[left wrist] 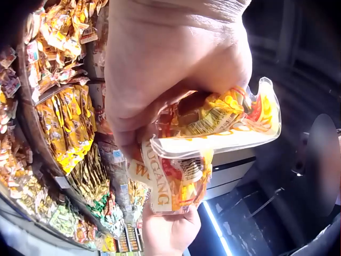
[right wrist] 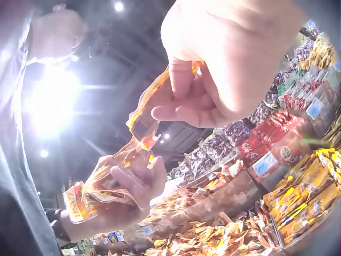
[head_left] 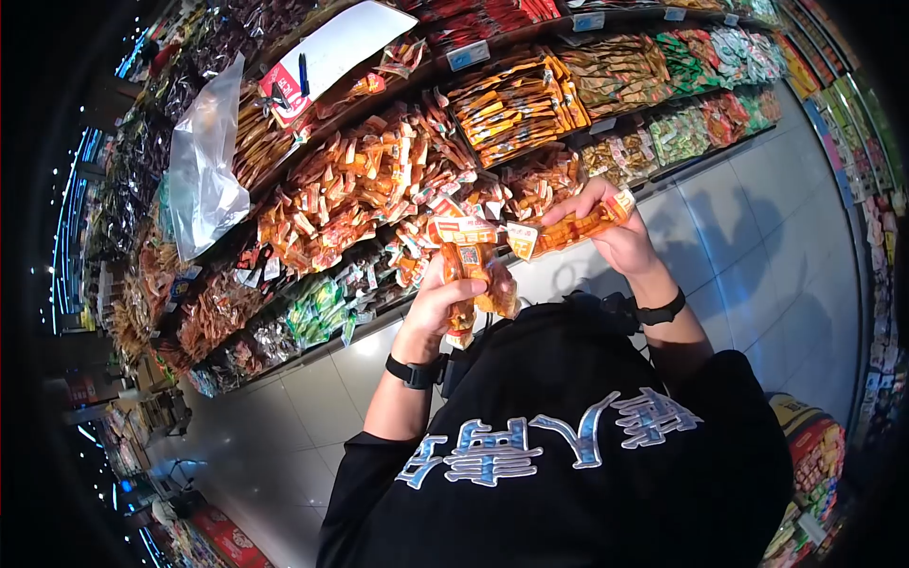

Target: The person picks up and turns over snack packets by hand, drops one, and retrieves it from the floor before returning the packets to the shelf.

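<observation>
My left hand grips several orange snack packets with clear edges and white-and-red labels, thumb across the front. The left wrist view has one label reading WUGANG. To the right, my right hand pinches another orange snack packet, held lengthwise, its white-labelled end close to the left hand's bunch. From the right wrist view, the thumb and fingers of the right hand close on the upper part of this packet. Below it, the left hand holds its bunch.
Sloping shelf bins hold loose orange packets, yellow packets and green ones. A clear plastic bag and a white sheet with a pen lie on top. Tiled floor runs alongside.
</observation>
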The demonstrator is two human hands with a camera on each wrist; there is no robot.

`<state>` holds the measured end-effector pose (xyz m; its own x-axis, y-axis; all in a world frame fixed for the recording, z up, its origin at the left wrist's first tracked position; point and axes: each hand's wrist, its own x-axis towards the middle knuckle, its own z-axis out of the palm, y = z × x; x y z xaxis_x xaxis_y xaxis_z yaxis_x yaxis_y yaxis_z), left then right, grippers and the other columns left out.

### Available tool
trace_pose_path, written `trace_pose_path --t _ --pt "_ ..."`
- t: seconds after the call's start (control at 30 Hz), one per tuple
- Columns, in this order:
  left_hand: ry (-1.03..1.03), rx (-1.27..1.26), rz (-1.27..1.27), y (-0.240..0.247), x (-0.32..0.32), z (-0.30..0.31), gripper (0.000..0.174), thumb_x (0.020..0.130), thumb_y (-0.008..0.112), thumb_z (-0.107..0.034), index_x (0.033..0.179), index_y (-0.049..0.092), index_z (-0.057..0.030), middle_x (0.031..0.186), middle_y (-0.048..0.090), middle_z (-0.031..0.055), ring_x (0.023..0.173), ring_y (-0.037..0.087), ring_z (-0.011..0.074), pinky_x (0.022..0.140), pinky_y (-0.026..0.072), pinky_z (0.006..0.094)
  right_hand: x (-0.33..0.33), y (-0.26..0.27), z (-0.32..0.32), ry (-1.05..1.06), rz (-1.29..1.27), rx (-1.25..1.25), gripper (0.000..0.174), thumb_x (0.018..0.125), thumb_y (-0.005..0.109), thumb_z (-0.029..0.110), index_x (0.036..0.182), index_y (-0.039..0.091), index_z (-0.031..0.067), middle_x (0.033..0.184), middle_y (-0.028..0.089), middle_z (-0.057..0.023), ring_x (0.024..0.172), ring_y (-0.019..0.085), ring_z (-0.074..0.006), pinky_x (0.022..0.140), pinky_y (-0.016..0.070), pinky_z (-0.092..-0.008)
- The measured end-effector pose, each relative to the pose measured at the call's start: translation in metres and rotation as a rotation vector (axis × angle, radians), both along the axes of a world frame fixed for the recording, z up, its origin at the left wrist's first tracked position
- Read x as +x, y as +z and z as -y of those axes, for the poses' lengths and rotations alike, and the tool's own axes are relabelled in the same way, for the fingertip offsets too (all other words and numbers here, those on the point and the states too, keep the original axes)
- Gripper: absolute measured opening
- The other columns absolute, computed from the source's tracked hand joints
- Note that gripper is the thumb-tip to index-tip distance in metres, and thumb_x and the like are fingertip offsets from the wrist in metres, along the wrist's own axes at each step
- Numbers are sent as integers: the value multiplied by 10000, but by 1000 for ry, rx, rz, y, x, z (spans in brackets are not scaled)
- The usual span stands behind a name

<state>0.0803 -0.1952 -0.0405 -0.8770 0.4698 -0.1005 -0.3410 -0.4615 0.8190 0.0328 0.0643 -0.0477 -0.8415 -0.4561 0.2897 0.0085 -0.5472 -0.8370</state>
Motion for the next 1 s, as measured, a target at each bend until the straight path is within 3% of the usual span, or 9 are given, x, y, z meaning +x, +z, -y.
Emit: trace_pose_path --t 0.13,0.27,0.3,0.57,0.67,0.73,0.8,0.93,1.0 --pt "72 51 42 1 12 -3 586 670 663 -223 1164 496 44 813 611 150 770 590 250 732 494 395 -1 7 5 -39 -137 58 194 807 471 -111 911 546 35 1090 635 -241 1077 606 -310 966 458 -434" --pt "102 106 -12 21 13 -10 454 663 682 -220 1046 518 -41 1254 521 224 730 580 221 742 478 411 -1 6 3 -66 -195 88 206 766 503 -138 840 594 31 1062 648 -208 1032 617 -295 944 468 -403" --pt "54 124 -29 20 10 -9 417 654 703 -213 995 511 -70 1406 395 223 731 583 211 746 480 418 -2 4 1 -61 -193 93 183 781 522 -124 826 585 41 1056 648 -209 1018 617 -297 932 472 -409" --pt "108 -32 -83 17 12 -5 538 642 724 -178 1104 505 -11 1197 495 155 819 623 220 732 517 361 2 8 1 -109 -277 181 202 716 477 -123 806 604 6 1013 669 -180 978 629 -266 898 469 -364" --pt "155 -61 -60 20 14 -7 574 731 698 -80 1252 488 41 1049 643 134 956 627 208 846 505 350 3 10 1 -211 -410 272 209 702 487 -113 811 623 2 1002 677 -162 938 643 -266 857 487 -360" --pt "161 -146 -93 14 8 -8 462 761 693 -40 1190 534 22 1015 658 102 931 641 175 830 517 322 6 17 1 -273 -569 350 238 689 489 -115 826 642 4 1004 679 -153 907 651 -273 819 501 -356" --pt "182 -210 -123 11 2 -16 425 772 700 -47 1165 551 14 987 664 82 876 648 155 798 523 305 8 25 1 -361 -716 432 25 795 645 24 817 655 26 990 683 -156 832 656 -292 764 518 -378" --pt "387 -296 -46 6 -7 -40 372 808 703 -73 1139 543 -16 918 657 29 762 622 93 678 503 227 5 37 -3 -468 -1074 649 167 728 690 86 886 687 35 1041 671 -115 876 654 -266 745 544 -336" --pt "405 -239 5 6 -13 -50 401 819 693 -51 1182 526 -24 1004 643 37 857 615 100 754 507 247 -1 32 -6 -417 -1090 687 196 713 686 58 906 691 28 1062 667 -123 896 654 -280 762 549 -344"
